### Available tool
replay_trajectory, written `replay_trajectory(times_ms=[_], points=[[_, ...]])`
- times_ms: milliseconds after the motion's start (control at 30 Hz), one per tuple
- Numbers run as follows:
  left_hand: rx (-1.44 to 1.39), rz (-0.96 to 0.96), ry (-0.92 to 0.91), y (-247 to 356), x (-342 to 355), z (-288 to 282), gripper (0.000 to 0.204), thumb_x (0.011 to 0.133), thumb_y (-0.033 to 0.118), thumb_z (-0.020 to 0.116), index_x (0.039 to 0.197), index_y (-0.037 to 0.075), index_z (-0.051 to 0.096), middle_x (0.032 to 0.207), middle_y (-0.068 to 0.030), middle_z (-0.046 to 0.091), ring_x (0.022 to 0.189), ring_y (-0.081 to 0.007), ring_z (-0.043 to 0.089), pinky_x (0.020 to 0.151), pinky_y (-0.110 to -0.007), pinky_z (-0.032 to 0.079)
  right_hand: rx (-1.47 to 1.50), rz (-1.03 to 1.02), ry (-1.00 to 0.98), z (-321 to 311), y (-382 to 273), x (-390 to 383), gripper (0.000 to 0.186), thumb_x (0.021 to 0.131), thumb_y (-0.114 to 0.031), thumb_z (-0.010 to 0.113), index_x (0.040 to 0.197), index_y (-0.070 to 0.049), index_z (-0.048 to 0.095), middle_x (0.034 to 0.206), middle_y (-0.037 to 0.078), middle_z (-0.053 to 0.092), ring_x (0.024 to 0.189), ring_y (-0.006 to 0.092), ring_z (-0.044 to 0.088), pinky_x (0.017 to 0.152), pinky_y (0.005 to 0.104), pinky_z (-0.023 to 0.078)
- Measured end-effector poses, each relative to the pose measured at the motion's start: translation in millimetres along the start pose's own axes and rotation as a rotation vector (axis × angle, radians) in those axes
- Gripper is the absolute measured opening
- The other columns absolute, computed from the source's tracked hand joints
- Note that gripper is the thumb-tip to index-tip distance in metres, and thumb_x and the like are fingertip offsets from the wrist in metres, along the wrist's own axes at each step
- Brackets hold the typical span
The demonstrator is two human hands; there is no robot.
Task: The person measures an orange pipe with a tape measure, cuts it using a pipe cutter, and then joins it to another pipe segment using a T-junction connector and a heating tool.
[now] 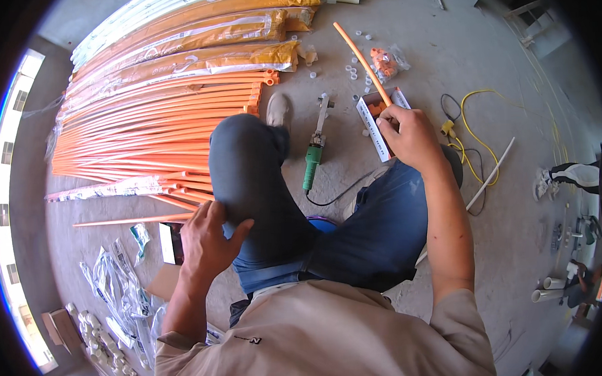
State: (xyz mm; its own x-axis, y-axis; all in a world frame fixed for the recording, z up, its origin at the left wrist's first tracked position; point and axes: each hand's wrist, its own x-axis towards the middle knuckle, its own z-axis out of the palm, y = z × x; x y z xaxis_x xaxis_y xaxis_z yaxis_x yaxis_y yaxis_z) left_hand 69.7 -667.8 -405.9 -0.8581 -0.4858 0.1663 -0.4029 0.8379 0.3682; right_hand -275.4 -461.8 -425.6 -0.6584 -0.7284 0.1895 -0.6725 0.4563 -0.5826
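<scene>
My right hand (pixel 413 137) is closed around the lower end of a thin orange pipe (pixel 361 61), which slants up and away to the left. Just under that hand stands an open white carton (pixel 373 139) with orange fittings in it. My left hand (pixel 208 236) is beside my left knee, thumb spread from the fingers, with nothing visible in it. Close to its fingertips, a single orange pipe (pixel 130 221) lies on the floor. Between my feet is a pipe welding tool (pixel 312 162) with a green handle, metal heating end and black cord.
Bundles of orange pipes (pixel 159 117) and wrapped pipes (pixel 184 63) lie at the left. A bag of orange fittings (pixel 384 61) and loose white fittings sit ahead. A yellow cable (pixel 467 116) curls at right, near a white pipe (pixel 491 175). Plastic wrapping (pixel 122 287) lies lower left.
</scene>
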Motion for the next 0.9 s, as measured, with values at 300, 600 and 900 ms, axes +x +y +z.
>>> replay_trajectory(times_ms=[300, 600, 900], points=[[-0.147, 0.026, -0.113, -21.8, -0.9, 18.9, 0.023, 0.091, 0.013, 0.068, 0.076, 0.002, 0.054, 0.07, -0.0199, 0.059, 0.069, -0.0417, 0.062, 0.062, -0.049, 0.049, 0.085, -0.069, 0.005, 12.0, -6.8, 10.9, 0.016, 0.088, -0.019, 0.07, 0.088, -0.003, 0.069, 0.074, 0.016, 0.069, 0.071, 0.0366, 0.068, 0.066, 0.0438, 0.053], [-0.17, 0.121, -0.329, -38.3, 3.3, -20.5, 0.016, 0.09, 0.011, 0.067, 0.078, 0.002, 0.061, 0.071, -0.0176, 0.059, 0.068, -0.0404, 0.062, 0.064, -0.048, 0.048, 0.064, -0.002, -0.093, 3.4, -11.7, 5.5, 0.017, 0.088, -0.018, 0.07, 0.087, -0.001, 0.068, 0.076, 0.017, 0.07, 0.072, 0.0356, 0.069, 0.067, 0.0441, 0.053], [-0.169, 0.208, 0.163, -32.0, 83.4, -28.3, 0.04, 0.083, 0.025, 0.072, 0.115, 0.003, 0.064, 0.125, -0.0208, 0.059, 0.118, -0.042, 0.054, 0.101, -0.049, 0.041, -0.261, -0.127, -0.478, 15.4, -31.0, 82.3, 0.025, 0.089, -0.026, 0.068, 0.098, -0.002, 0.07, 0.09, 0.02, 0.071, 0.09, 0.0383, 0.069, 0.082, 0.0474, 0.054]])
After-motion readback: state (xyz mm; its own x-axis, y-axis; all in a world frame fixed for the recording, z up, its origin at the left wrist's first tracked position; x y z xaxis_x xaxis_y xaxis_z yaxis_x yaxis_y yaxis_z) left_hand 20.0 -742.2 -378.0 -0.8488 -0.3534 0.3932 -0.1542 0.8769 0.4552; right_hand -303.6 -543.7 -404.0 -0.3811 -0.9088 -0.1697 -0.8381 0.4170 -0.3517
